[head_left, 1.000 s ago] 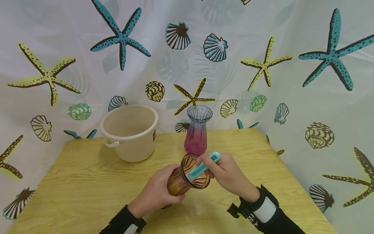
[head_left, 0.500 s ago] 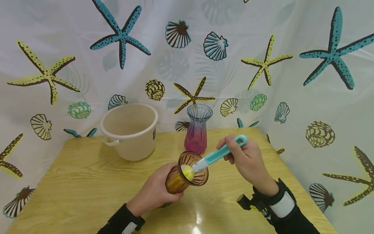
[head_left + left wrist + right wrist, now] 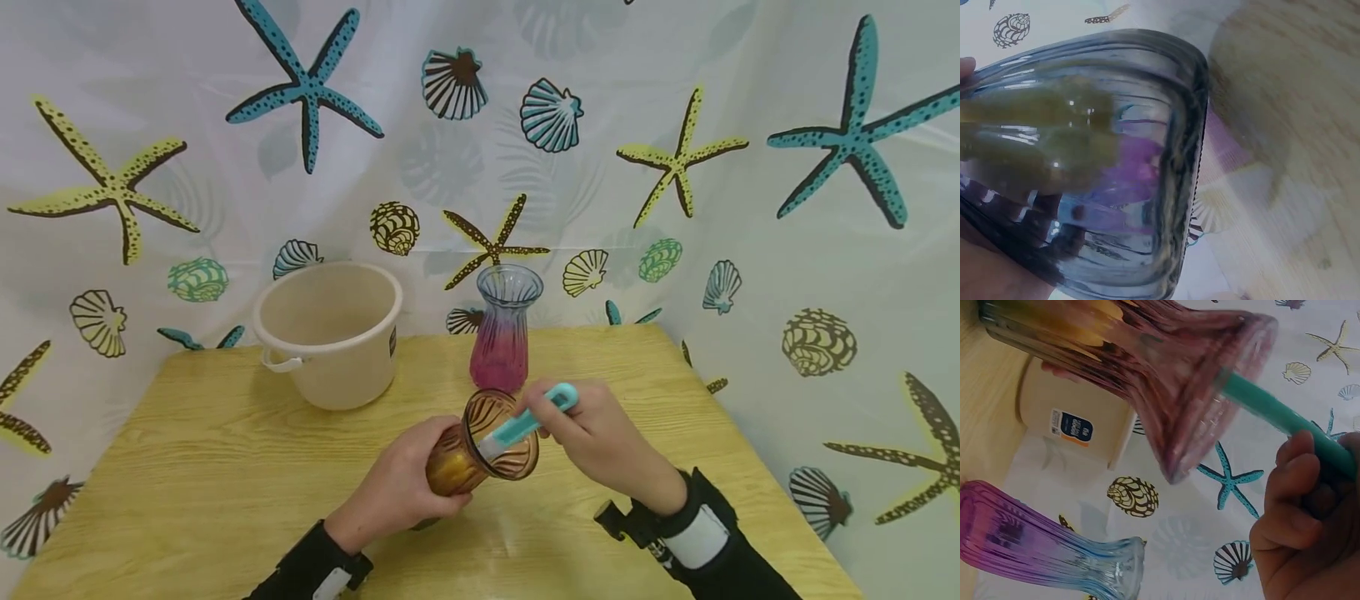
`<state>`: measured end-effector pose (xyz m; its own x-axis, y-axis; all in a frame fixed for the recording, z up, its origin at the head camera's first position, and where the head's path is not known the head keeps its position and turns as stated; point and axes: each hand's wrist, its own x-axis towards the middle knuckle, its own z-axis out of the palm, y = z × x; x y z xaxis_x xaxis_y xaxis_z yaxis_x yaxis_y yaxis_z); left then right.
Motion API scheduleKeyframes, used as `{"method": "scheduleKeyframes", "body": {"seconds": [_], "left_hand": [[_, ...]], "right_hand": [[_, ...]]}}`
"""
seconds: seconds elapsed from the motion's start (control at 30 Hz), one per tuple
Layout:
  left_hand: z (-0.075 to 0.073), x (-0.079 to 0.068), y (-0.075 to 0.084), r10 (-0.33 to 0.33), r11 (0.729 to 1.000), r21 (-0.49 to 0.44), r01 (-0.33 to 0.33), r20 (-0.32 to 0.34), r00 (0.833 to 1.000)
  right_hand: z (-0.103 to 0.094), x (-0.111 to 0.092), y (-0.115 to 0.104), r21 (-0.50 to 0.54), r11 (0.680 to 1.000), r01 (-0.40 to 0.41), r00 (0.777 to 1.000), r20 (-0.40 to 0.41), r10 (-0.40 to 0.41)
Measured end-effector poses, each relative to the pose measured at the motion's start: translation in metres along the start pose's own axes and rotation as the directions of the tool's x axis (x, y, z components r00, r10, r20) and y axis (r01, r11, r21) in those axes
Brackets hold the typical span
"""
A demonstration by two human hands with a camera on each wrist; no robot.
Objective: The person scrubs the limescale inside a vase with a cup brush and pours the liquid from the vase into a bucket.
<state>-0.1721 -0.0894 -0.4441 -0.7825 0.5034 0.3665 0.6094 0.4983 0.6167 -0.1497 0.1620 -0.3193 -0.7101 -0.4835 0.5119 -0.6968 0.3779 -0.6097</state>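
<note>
My left hand (image 3: 397, 483) grips an amber ribbed glass vase (image 3: 452, 468) round its body, tilted so its flared mouth faces right and up. My right hand (image 3: 596, 437) holds the teal handle of a sponge bottle brush (image 3: 517, 427), its white neck passing into the vase mouth. In the left wrist view, the brush's yellowish sponge head (image 3: 1041, 137) shows blurred through the glass, some way short of the thick, clear bluish base. Fingers (image 3: 1291, 487) curl round the teal handle in the right wrist view.
Behind the hands a pink-to-blue glass vase (image 3: 501, 354) stands upright. To its left is a cream bucket (image 3: 341, 371) with a side handle. Both rest on the wood-grain table (image 3: 217, 492), backed by a sea-print curtain (image 3: 600, 50).
The right hand drew the brush out toward the upper right until its yellow head showed at the mouth, then pushed it back in. The left hand keeps the vase almost still.
</note>
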Motion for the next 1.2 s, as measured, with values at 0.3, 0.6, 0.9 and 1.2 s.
{"method": "scheduleKeyframes", "body": {"seconds": [0.3, 0.6, 0.9, 1.2], "left_hand": [[-0.002, -0.003, -0.001, -0.022, 0.999, -0.048, 0.023, 0.011, 1.000], [-0.001, 0.000, 0.000, -0.006, 1.000, -0.023, 0.006, 0.003, 1.000], [0.000, 0.000, 0.002, 0.006, 1.000, -0.021, -0.006, 0.006, 1.000], [-0.002, -0.002, 0.001, 0.002, 1.000, -0.017, -0.002, 0.014, 1.000]], "right_hand": [[0.016, 0.002, -0.016, 0.033, 0.998, -0.045, 0.990, 0.133, 0.040], [0.018, -0.005, -0.013, 0.124, 0.985, -0.124, 0.992, 0.055, 0.118], [0.026, -0.010, 0.005, 0.072, 0.997, -0.042, 0.999, -0.008, 0.043], [0.017, -0.012, 0.000, 0.010, 0.999, -0.047, 0.998, 0.039, 0.046]]}}
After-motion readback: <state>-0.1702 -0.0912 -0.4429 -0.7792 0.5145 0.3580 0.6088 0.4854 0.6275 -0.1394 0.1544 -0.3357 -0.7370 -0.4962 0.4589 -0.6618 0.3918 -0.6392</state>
